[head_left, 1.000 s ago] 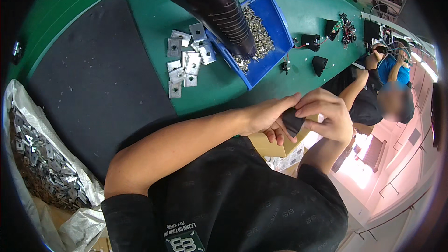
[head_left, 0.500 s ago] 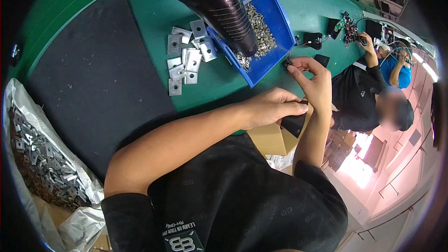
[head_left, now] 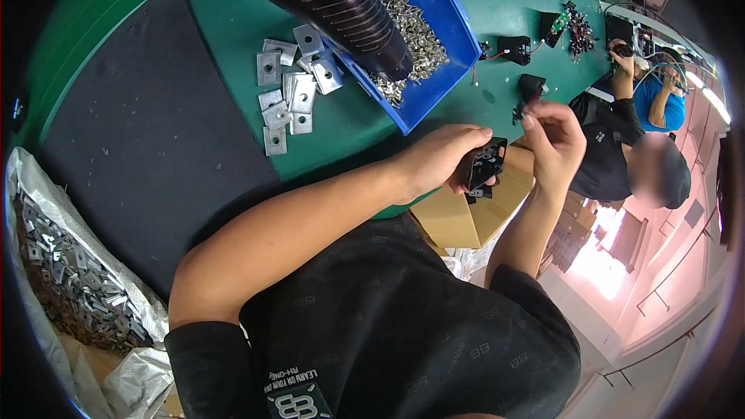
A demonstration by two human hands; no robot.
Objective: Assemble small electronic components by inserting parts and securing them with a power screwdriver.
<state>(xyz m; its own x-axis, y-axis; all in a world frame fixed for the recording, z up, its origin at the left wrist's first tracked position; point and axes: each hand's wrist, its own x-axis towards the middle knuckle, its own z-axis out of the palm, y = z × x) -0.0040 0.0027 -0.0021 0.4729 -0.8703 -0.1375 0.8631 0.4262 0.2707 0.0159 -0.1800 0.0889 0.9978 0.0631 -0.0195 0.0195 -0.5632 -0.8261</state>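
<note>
My left hand grips a small black box-shaped housing. Its open face shows dark parts and bright bits inside. Beside it, my right hand is closed in a pinch on a small dark piece, too blurred to name exactly. Just beyond those fingertips, another black housing with dark red wiring lies on the green table. The blue bin of small silver screws stands past my left hand.
A thick black tube reaches into the bin. Silver square plates lie left of it, by a black mat. A cardboard box sits below my hands; a sack of metal clips is at left. Co-workers sit at right.
My right hand has moved right, away from the bin's corner. My left hand has raised and turned the black housing, so its open face now shows.
</note>
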